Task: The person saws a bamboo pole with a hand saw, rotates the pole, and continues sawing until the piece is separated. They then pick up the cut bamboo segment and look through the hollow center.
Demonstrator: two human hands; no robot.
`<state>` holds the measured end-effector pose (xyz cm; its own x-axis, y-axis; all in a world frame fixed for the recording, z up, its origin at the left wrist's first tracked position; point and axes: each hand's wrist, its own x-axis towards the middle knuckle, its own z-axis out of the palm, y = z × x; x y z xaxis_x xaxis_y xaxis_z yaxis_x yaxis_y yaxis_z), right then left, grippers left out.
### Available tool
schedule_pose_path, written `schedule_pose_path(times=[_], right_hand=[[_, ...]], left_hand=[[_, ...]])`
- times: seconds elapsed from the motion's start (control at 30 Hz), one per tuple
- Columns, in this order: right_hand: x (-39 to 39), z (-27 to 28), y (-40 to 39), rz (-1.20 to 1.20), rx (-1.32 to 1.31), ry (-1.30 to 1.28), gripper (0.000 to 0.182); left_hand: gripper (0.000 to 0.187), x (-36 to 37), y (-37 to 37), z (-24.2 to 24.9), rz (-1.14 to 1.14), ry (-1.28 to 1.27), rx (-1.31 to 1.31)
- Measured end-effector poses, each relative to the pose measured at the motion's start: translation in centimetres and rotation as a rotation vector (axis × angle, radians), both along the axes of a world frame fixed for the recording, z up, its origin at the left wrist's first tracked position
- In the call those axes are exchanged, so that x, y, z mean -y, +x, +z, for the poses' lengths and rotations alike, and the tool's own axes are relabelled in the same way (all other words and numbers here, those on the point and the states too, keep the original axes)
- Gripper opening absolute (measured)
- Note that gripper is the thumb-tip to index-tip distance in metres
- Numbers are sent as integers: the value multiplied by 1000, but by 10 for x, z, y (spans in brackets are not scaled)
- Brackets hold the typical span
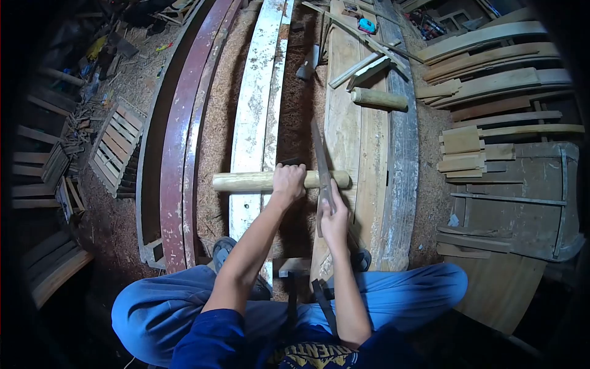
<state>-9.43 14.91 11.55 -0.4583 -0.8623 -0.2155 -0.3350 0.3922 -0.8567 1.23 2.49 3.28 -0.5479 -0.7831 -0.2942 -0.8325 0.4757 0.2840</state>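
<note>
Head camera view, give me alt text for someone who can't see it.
A person's left hand grips a wooden pole lying across boards, while the right hand holds what looks like a saw across it near one end.

The left hand (289, 179) is covering a stretch of the pole (243, 181), and the blade (320, 150) is hiding a further narrow strip where it is crossing the wood. The right hand (335, 218) is concealing part of the blade, whose edge is appearing too fine to resolve. The white plank (252, 104) and red plank (175, 141) are running out of view at the top. The trousers (163, 307) are partly masking the shoes (224, 248). The shirt (212, 332) is passing beyond the bottom edge. Markings on the tape measure (367, 25) are proving too small to read. The slats (37, 170) at far left are fading into shadow.
</note>
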Motion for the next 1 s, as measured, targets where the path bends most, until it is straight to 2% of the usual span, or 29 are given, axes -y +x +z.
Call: schedule_pose_path(times=[0.1, 0.2, 0.23, 0.33, 0.4, 0.43, 0.57, 0.67, 0.73, 0.8, 0.83, 0.87, 0.9, 0.93, 1.0], right_hand=[[16, -1, 1, 60, 9, -26, 56], [17, 2, 7, 48, -26, -8, 55], [8, 8, 7, 65, -37, -63, 54], [-45, 33, 7, 82, -52, 12, 54], [-52, 25, 10, 102, -135, -50, 55], [-52, 17, 11, 107, -211, -107, 56], [1, 13, 7, 142, -232, -50, 55], [-54, 51, 5, 154, -186, 31, 57], [-77, 51, 0, 185, -202, 17, 59], [-56, 52, 8, 134, -148, 108, 58], [-23, 38, 9, 152, -230, -33, 56], [2, 16, 6, 152, -193, -55, 54], [6, 17, 4, 159, -172, -81, 55], [2, 21, 4, 163, -146, -96, 55], [-50, 46, 4, 138, -167, 69, 58]], left_hand=[[39, -3, 12, -3, 120, -175, -145], [36, -3, 15, -5, 113, -216, -105], [35, -1, 15, 0, 106, -179, -97], [31, 14, 12, 10, 108, 13, -48], [30, 0, 11, -6, 85, -267, -122], [31, 2, 10, -14, 86, -239, -136], [39, 8, 13, -6, 59, -174, -140], [41, 14, 12, -6, 57, -104, -96], [42, 13, 11, -1, 64, -87, -81], [38, 14, 10, 5, 70, -48, -67], [38, 9, 12, 4, 65, -37, -57], [39, 7, 12, 4, 85, -21, -65], [40, 17, 9, 6, 100, -24, -79], [40, 17, 10, 6, 90, -28, -77], [40, 17, 10, 7, 76, -40, -71]])
